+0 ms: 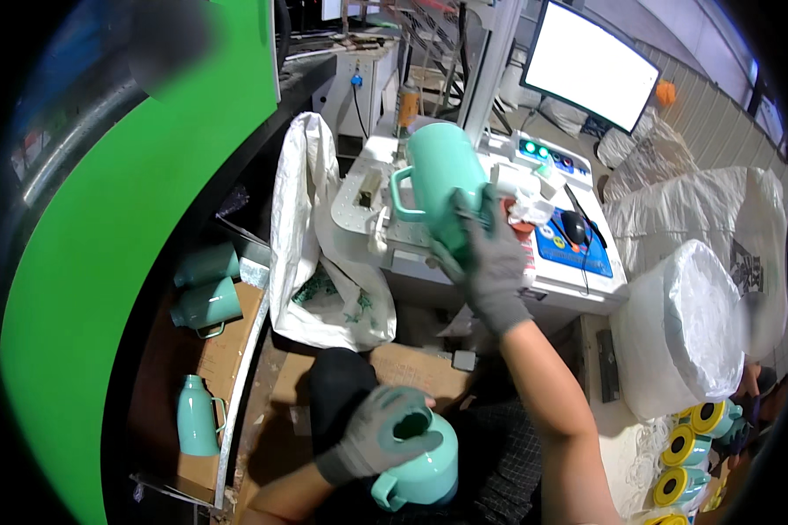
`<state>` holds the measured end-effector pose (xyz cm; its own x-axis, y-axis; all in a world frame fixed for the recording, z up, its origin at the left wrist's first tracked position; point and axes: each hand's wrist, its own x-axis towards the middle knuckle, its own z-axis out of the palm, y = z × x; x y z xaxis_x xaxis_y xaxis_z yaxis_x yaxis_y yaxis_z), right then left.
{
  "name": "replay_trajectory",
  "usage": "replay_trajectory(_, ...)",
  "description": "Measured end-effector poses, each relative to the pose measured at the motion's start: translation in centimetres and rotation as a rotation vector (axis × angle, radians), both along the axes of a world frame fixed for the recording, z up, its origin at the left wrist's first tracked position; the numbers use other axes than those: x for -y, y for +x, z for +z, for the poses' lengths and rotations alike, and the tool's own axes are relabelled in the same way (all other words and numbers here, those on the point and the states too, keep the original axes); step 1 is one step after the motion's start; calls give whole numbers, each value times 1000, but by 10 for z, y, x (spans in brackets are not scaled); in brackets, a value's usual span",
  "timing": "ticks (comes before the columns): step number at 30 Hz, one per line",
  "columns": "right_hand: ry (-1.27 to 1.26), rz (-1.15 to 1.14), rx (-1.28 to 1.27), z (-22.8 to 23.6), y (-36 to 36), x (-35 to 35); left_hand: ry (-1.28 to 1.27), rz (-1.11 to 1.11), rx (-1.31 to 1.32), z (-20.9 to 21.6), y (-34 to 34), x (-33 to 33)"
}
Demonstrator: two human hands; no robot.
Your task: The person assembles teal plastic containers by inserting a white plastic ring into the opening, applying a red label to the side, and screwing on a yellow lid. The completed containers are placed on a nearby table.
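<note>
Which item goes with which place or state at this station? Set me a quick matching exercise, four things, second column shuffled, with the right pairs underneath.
Column one
1. Left hand
2. Right hand
3. Black computer mouse
4. Monitor

Column two
A. On the blue mat
B. Gripping the raised teal jug
C. Screen lit white
D. At the mouth of the lower teal jug

Right pairs: 1-D, 2-B, 3-A, 4-C
</note>
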<state>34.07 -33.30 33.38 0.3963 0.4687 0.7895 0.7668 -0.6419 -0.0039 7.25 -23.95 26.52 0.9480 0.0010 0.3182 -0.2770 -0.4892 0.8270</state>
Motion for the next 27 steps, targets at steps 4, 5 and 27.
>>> replay_trajectory(4, -320, -157, -131, -9, 27, -82, -50, 25, -1, 5, -8, -7)
replay_trajectory(5, -356, -195, -173, -12, 32, -92, -42, 8, -30, 9, -8, -10)
replay_trajectory(27, 173, -528, -491, -133, -193, 298, -10, -167, -225, -6, 22, -19)
